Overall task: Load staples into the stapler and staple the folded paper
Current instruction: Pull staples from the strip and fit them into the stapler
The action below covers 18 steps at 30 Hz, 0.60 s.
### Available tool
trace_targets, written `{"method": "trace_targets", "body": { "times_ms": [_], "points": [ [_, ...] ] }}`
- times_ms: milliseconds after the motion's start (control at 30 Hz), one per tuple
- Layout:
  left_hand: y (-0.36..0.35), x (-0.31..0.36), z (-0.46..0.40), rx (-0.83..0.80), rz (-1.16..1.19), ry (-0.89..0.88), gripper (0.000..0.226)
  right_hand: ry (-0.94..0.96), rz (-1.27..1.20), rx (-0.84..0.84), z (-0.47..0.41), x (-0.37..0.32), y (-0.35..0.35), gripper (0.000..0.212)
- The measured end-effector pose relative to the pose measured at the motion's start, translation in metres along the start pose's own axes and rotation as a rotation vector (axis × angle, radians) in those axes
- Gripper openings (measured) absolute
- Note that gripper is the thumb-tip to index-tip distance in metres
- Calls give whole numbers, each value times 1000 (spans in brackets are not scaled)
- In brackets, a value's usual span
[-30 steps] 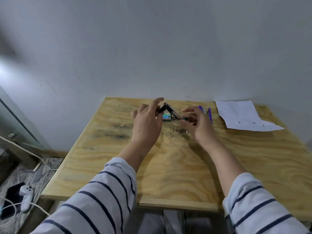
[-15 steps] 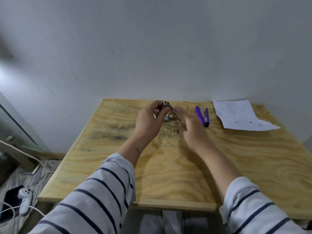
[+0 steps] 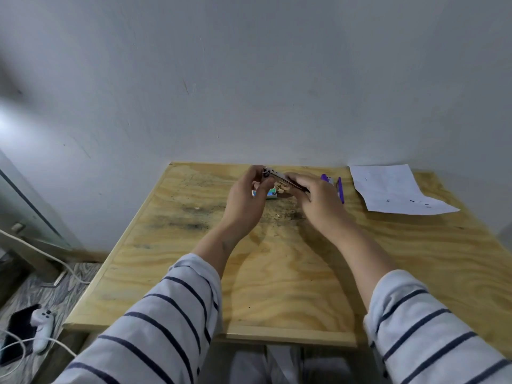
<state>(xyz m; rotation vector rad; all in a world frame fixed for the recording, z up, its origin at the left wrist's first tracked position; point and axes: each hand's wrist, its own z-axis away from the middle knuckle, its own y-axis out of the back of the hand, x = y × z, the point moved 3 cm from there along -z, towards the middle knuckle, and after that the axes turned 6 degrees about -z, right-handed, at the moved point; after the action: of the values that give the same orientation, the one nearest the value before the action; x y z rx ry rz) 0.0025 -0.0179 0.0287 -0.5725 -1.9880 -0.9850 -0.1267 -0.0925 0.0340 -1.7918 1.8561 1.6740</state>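
**Inspector:** A grey plastered wall [image 3: 249, 79] is recorded behind a plywood table [image 3: 277, 273], which is stained dark near its middle. On the floor at the left, a white game controller [image 3: 41, 324] and a cable are noted.

**Clerk:** And on the table itself?

**Inspector:** A sheet of paper [image 3: 393, 189] is found lying flat at the far right corner, well apart from both hands; whether it is folded cannot be told. A purple stapler [image 3: 338, 187] is seen just beyond the right hand [image 3: 318, 206], partly hidden by it. A small staple box [image 3: 270, 194] with a coloured label is seen lying between the hands, near the far edge.

**Clerk:** State of the hands?

**Inspector:** A slim metal stapler [image 3: 279, 178] is held raised above the box. Its upper end is gripped by the left hand [image 3: 245, 200], fingers curled round it; its lower end is covered by the right hand, fingers closed over it. The long axis is observed to run from upper left down to the right. Whether staples are already seated cannot be told.

**Clerk:** Bearing on the next move?

**Inspector:** Loading is judged to be in hand, stapling not yet begun. The paper is judged to lie to the right of the grip, so the right hand is the nearer one for fetching it.
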Motion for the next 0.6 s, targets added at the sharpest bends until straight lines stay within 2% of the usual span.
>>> {"method": "trace_targets", "body": {
  "times_ms": [133,233,300,367,400,467,500,600],
  "points": [
    [9,-13,4,-59,-108,-33,15,155,337,-44,-17,-10,10,43],
    [12,-16,5,-42,-166,-38,14,139,306,-126,-24,-18,10,44],
    [13,-17,5,-10,-176,-32,16,152,257,-4,-21,-24,11,52],
    [12,-17,6,28,-168,-21,15,204,326,173,-12,-30,13,66],
    [12,-16,6,47,-156,-13,14,222,384,152,-8,-31,9,72],
    [11,-15,6,67,-151,-3,15,221,515,-51,0,-31,-4,78],
    [11,-15,5,67,-160,4,15,203,534,-91,3,-29,-7,78],
    [9,-10,5,54,-174,1,16,220,578,48,2,-28,0,76]
  ]
}}
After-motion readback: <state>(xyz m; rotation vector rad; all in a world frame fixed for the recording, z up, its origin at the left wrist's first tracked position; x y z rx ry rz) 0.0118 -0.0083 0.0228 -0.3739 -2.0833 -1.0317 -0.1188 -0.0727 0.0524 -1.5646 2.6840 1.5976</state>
